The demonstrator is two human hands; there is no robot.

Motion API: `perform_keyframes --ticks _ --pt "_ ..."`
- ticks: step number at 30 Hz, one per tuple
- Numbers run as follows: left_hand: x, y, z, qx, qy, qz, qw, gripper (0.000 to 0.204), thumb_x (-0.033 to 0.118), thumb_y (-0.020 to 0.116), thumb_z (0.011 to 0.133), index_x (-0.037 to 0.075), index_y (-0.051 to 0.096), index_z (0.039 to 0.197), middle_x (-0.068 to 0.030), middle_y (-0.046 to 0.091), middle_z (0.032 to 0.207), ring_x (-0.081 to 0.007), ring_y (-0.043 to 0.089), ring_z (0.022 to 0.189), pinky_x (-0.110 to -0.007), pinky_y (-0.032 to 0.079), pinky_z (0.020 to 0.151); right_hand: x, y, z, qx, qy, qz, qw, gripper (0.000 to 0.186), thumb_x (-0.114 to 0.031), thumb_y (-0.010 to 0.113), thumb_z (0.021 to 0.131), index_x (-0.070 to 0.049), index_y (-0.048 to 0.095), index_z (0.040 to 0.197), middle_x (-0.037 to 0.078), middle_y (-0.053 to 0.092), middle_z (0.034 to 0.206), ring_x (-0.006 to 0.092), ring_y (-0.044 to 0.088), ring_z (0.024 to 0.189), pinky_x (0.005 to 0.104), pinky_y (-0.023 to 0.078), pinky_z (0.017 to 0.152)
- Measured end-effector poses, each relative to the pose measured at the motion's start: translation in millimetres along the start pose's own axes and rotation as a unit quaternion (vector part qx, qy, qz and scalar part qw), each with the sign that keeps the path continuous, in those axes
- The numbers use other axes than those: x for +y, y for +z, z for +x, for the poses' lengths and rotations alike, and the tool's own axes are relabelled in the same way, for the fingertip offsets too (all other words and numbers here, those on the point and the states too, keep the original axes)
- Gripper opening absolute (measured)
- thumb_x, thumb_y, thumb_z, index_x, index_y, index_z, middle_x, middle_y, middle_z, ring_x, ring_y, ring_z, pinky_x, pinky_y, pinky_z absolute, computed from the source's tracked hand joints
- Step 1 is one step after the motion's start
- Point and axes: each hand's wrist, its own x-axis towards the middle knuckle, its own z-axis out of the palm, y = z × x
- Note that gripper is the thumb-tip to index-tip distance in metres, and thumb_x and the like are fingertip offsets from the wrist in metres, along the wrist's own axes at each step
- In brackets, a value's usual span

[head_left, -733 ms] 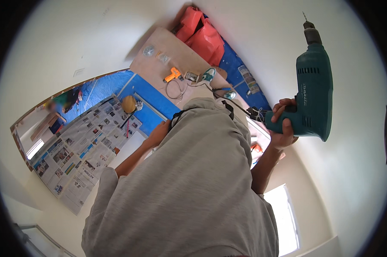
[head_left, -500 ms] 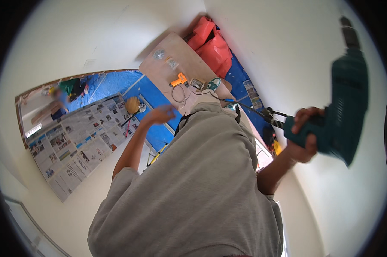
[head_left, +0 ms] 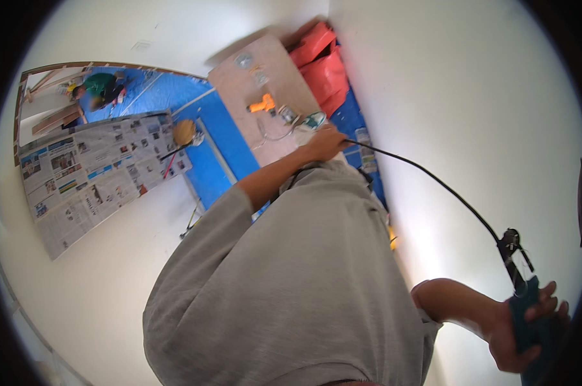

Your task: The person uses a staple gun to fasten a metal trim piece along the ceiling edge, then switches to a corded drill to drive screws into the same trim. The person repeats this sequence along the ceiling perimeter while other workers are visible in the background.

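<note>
At the lower right my right hand [head_left: 506, 331] is wrapped round the handle of a teal corded power drill [head_left: 525, 305]. Most of the drill's body lies in the dark rim of the picture. A black cord [head_left: 432, 177] leaves the end of the handle, where a small black piece [head_left: 511, 238] hangs, and arcs up to the middle. There my left hand [head_left: 328, 143] is closed on the cord, in front of my waist and just below my green and white shoe [head_left: 315, 120].
Below me a pale wooden board [head_left: 233, 90] bears an orange cordless drill [head_left: 262, 103] and small plastic bags [head_left: 244, 60]. Beside it lie red sheeting [head_left: 326, 77] and blue floor sheeting [head_left: 207, 154]. A newspaper-covered panel [head_left: 104, 167] is at left; beyond, another person [head_left: 98, 90] crouches. A white wall [head_left: 445, 83] rises at right.
My right hand has carried the drill down toward the lower right rim. My left hand has moved right and closed on the cord, which now stretches between both hands.
</note>
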Motion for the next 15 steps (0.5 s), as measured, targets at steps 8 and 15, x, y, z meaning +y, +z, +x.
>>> perform_keyframes --ticks 8,15 --pt "21.5 -207.5 -20.4 0.195 -0.142 0.053 0.969 0.031 0.028 0.072 0.089 0.002 0.067 0.074 -0.0212 0.064 0.068 -0.0394 0.065 0.064 -0.047 0.048 0.060 29.9 10.1 -65.2 -0.086 0.029 0.149 0.985 0.072 -0.043 0.071 0.090 0.009 0.047 0.135 0.022 0.063 0.112 0.0146 0.057 0.055 0.0335 0.046 0.067" --pt "99.7 -325.8 58.5 -0.226 0.054 0.320 0.919 0.066 0.027 0.086 0.077 0.012 0.059 0.135 -0.0208 0.059 0.137 -0.0377 0.053 0.131 -0.047 0.044 0.109 53.6 27.6 -77.1 0.021 0.068 0.233 0.970 0.067 -0.038 0.073 0.088 0.006 0.049 0.133 0.018 0.065 0.110 0.0151 0.056 0.052 0.0327 0.047 0.066"
